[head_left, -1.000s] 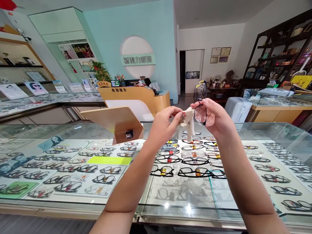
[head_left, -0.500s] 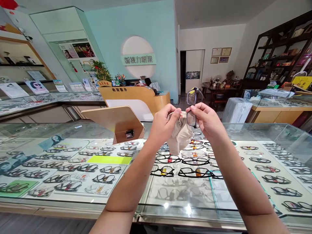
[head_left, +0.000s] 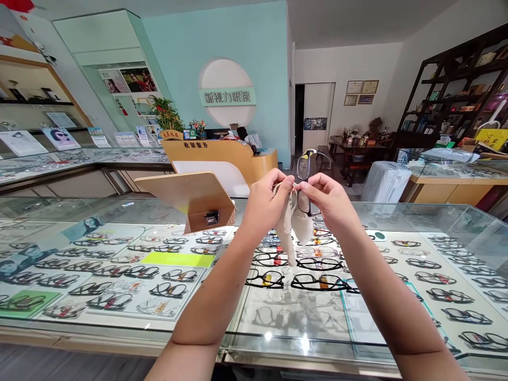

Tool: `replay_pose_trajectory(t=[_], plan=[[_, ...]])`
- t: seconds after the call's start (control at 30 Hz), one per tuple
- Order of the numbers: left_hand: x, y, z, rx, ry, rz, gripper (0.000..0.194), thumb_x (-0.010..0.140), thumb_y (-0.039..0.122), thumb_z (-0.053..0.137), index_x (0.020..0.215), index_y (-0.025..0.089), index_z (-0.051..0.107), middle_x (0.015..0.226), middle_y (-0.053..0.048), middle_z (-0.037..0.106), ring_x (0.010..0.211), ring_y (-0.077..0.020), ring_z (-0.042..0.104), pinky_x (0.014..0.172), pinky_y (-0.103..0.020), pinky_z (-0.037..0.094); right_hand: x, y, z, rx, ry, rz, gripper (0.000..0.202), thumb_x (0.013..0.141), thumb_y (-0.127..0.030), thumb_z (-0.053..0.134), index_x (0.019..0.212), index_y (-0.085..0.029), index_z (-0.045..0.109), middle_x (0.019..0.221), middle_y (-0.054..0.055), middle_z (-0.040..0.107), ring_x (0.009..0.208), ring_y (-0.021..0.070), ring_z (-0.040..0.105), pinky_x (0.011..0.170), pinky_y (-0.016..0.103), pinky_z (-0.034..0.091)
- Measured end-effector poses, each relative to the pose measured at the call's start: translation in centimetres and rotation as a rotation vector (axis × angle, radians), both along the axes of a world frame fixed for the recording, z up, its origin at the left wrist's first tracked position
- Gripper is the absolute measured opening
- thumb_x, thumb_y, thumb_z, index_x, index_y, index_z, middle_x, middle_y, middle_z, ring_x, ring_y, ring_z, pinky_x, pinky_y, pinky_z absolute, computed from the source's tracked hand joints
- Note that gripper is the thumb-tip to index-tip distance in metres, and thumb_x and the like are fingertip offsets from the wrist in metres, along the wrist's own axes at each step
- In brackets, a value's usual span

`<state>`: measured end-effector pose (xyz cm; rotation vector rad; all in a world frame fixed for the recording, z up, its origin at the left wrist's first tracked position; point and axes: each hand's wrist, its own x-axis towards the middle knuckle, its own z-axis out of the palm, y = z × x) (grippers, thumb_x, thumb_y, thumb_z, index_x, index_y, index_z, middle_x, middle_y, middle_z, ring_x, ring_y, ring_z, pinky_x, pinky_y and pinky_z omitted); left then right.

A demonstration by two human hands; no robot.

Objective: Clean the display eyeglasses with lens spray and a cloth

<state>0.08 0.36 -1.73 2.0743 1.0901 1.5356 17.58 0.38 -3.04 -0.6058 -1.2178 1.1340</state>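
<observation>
Above the glass counter, my left hand (head_left: 273, 197) is closed in a pinch on a beige cloth (head_left: 286, 228), which hangs down in folds. My right hand (head_left: 328, 198) pinches a pair of eyeglasses (head_left: 304, 168) near the bridge. The glasses stand on end, one lens above the fingers and the other below, with a temple arm reaching out to the right. A yellow mark shows at the top of the frame. Both hands are close together, and the cloth hangs right beside the lower lens; whether it touches the lens I cannot tell.
Beneath my arms, the glass display case (head_left: 293, 323) holds many rows of spectacle frames (head_left: 317, 281). A wooden-backed mirror or stand (head_left: 190, 198) sits on the counter to the left. Beyond is a cashier desk (head_left: 222, 153); a plastic-wrapped block (head_left: 386, 182) stands at right.
My right hand has brought the glasses slightly left, closer to my left hand, and turned them. The cloth now hangs narrower and folded differently.
</observation>
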Motion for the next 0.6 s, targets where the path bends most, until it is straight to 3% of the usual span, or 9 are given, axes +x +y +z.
replay_pose_trajectory(t=[0.17, 0.33, 0.6], plan=[[0.0, -0.4, 0.2, 0.008, 0.029, -0.015, 0.035, 0.110, 0.046, 0.063, 0.086, 0.021, 0.064, 0.080, 0.001, 0.068, 0.073, -0.0175, 0.056, 0.068, -0.031, 0.040, -0.1, 0.3, -0.3, 0.069, -0.004, -0.135, 0.052, 0.062, -0.056, 0.106, 0.080, -0.024, 0.069, 0.077, -0.003, 0.067, 0.076, 0.0143, 0.057, 0.072, 0.030, 0.047], [-0.3, -0.5, 0.3, 0.033, 0.049, 0.021, 0.034, 0.110, 0.046, 0.063, 0.087, 0.022, 0.063, 0.076, 0.002, 0.065, 0.068, -0.0166, 0.053, 0.065, -0.031, 0.037, 0.2, 0.0, -0.1, 0.087, -0.054, -0.146, 0.049, 0.070, -0.060, 0.102, 0.083, -0.025, 0.069, 0.080, -0.001, 0.068, 0.079, 0.0157, 0.060, 0.074, 0.031, 0.048], [-0.2, -1.8, 0.6, 0.054, 0.076, -0.009, 0.036, 0.109, 0.050, 0.065, 0.087, 0.022, 0.065, 0.075, 0.002, 0.062, 0.066, -0.0158, 0.050, 0.062, -0.031, 0.035, 0.4, 0.7, -0.4, 0.110, -0.042, -0.224, 0.048, 0.071, -0.058, 0.101, 0.084, -0.025, 0.068, 0.080, -0.002, 0.066, 0.078, 0.0145, 0.060, 0.077, 0.031, 0.050]])
